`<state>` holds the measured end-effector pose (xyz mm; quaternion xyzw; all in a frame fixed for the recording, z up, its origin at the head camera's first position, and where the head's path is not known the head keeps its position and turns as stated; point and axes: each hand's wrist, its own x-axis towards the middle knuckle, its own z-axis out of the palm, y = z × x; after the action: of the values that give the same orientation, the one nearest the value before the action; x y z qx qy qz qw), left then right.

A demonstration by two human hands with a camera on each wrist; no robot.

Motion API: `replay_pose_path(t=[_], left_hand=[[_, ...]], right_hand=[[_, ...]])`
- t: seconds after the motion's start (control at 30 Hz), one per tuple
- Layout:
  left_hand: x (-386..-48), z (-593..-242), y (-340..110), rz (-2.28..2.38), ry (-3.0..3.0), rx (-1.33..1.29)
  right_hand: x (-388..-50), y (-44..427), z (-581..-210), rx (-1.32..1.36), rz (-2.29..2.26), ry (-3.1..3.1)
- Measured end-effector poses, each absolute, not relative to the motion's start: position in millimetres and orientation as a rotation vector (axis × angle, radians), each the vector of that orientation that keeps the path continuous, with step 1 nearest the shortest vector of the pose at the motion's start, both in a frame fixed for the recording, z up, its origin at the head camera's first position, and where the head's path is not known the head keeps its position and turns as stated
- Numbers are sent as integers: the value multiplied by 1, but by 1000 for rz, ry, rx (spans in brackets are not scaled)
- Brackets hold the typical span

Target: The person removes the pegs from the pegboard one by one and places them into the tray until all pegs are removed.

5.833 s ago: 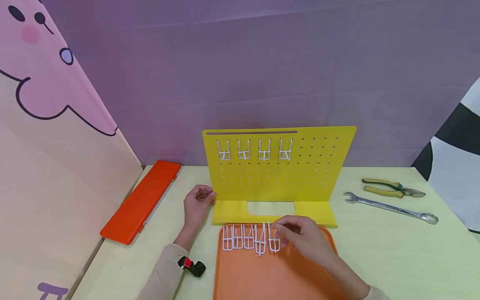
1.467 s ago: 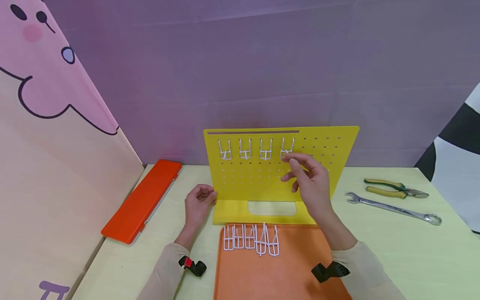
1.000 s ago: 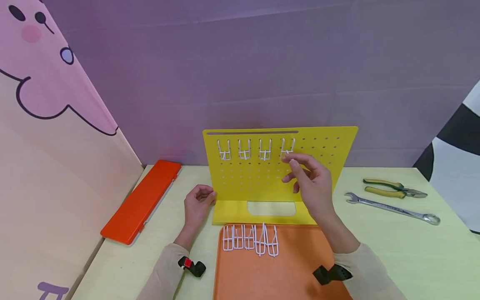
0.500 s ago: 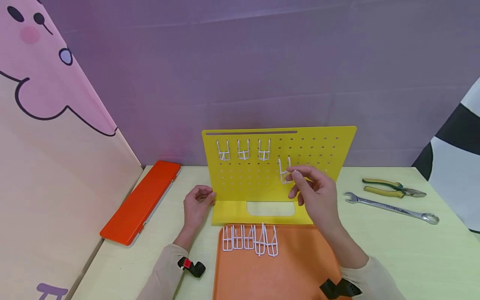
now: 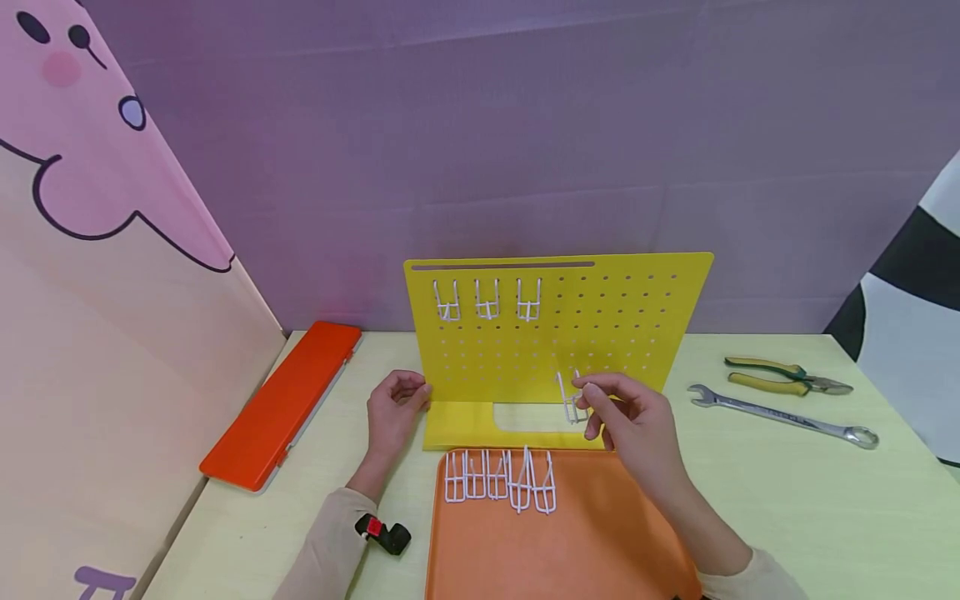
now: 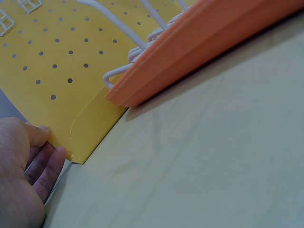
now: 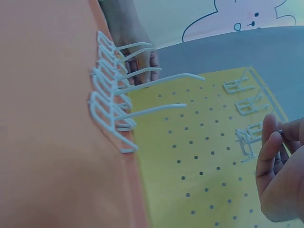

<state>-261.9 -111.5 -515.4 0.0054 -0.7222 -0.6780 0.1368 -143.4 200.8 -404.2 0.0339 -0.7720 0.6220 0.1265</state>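
A yellow pegboard [image 5: 615, 333] stands upright with three white wire hooks [image 5: 528, 300] hanging in its upper left holes. The right hand [image 5: 637, 425] pinches a fourth hook [image 5: 574, 408] in front of the base's cutout, off the board. At the board's lower left edge, the left hand [image 5: 393, 417] holds the edge between thumb and fingers; the left wrist view shows this hand [image 6: 23, 171] at the base corner. Several more hooks [image 5: 498, 475] lie in a row on the far end of the orange tray [image 5: 431, 533]. In the right wrist view the pinched hook [image 7: 244, 144] overlaps a hung one.
A long red case [image 5: 285, 404] lies at the left beside the wall panel. Pliers with yellow-green handles [image 5: 780, 375] and a metal wrench [image 5: 780, 414] lie on the table at the right. A purple cloth [image 5: 480, 150] hangs behind the board.
The fourth hook has come off the upper row, and the right hand has carried it down and toward the person. The left hand has stayed at the board's edge.
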Motion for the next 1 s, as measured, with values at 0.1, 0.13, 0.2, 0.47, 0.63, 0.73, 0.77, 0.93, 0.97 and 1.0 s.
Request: replay_pose_path(t=[0.1, 0.13, 0.2, 0.47, 0.63, 0.73, 0.77, 0.93, 0.97, 1.0], left_hand=[[-262, -516, -112, -1970, -2081, 18], [-262, -516, -112, -1972, -2077, 16], [-263, -517, -112, -1967, -2081, 19], [-262, -517, -112, -1981, -2070, 4], [-264, -519, -112, -1984, -2064, -2], [-264, -519, -112, -1975, -2072, -2], [-264, -518, -112, -1969, -2078, -1], [-263, -518, -111, -1951, -2100, 9], [-263, -518, -112, -1953, -2098, 9], [-263, -518, -112, -1956, -2094, 9]], right_hand=[[-141, 202, -408, 70, 1838, -2271], [-140, 203, -409, 68, 1846, -2274], [-138, 204, -411, 64, 1857, -2286], [-130, 206, -418, 63, 1891, -2363], [-126, 209, -426, 112, 1902, -2394], [-125, 212, -431, 134, 1909, -2415], [-125, 212, -432, 134, 1910, -2425], [-123, 216, -436, 110, 1947, -2473], [-123, 217, -437, 118, 1956, -2482], [-123, 217, -438, 130, 1964, -2490]])
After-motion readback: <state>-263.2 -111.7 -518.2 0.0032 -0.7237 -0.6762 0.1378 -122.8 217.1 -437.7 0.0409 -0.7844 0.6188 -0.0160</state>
